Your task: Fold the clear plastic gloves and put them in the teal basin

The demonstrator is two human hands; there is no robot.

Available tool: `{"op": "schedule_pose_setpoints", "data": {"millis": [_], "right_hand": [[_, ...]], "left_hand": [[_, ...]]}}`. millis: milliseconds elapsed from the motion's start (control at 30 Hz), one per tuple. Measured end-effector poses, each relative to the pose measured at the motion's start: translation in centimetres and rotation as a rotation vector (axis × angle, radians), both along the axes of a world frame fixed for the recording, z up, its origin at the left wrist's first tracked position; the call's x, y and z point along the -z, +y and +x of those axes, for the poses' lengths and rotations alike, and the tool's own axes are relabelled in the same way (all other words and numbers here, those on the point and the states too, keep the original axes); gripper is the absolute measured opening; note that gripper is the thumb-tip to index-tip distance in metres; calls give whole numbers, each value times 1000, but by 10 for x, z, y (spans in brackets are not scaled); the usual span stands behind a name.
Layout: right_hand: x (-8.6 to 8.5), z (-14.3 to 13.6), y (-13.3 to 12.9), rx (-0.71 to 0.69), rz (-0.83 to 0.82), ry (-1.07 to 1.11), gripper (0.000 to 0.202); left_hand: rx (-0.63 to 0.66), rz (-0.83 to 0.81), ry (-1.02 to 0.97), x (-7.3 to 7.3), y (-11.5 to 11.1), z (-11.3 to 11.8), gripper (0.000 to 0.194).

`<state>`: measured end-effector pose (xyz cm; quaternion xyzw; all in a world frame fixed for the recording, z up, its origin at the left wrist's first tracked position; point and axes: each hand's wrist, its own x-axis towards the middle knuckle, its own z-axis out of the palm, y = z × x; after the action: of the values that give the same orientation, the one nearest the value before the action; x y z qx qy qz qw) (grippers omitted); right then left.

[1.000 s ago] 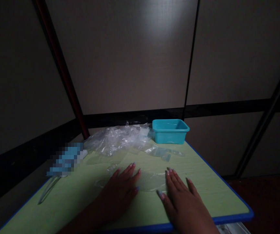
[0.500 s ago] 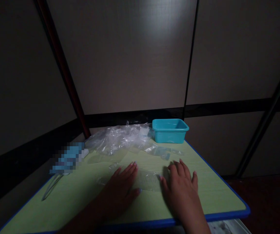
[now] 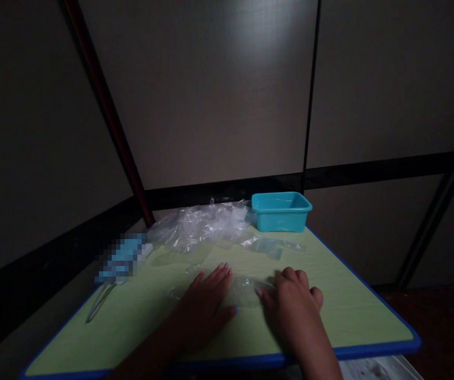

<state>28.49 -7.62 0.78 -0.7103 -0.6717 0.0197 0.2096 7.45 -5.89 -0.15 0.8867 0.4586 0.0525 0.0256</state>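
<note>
A clear plastic bag (image 3: pixel 245 292) lies flat on the light green table (image 3: pixel 353 311) in front of me. My left hand (image 3: pixel 209 301) rests flat across its left part, fingers stretched out and pressed down. At the bag's right end, my right hand (image 3: pixel 296 298) has its fingers curled in, with the thumb against the plastic, and grips the edge. The palm and most of the bag's right edge are hidden by the hand itself.
A heap of crumpled clear bags (image 3: pixel 206 224) spreads along the back. Beside it stands a turquoise plastic basin (image 3: pixel 282 216). Nearer lies a loose clear bag (image 3: pixel 270 245). A blurred-out blue object (image 3: pixel 124 258) with a cable (image 3: pixel 99 302) is at the left edge.
My right hand's fingers, stretched out before, have curled in on the bag's right end. My left hand stays flat on the bag. The whole view has shifted slightly.
</note>
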Motion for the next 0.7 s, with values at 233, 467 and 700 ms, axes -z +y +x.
{"op": "schedule_pose_setpoints", "data": {"millis": [233, 467, 700], "right_hand": [[-6, 4, -4, -37, -50, 48, 19], [-5, 2, -5, -107, -68, 303, 45], [-11, 4, -12, -182, -45, 311, 36]], "left_hand": [[-4, -7, -3, -1, 1, 1, 62], [-9, -9, -11, -3, -1, 1, 62], [-20, -15, -9, -2, 0, 1, 64]]}}
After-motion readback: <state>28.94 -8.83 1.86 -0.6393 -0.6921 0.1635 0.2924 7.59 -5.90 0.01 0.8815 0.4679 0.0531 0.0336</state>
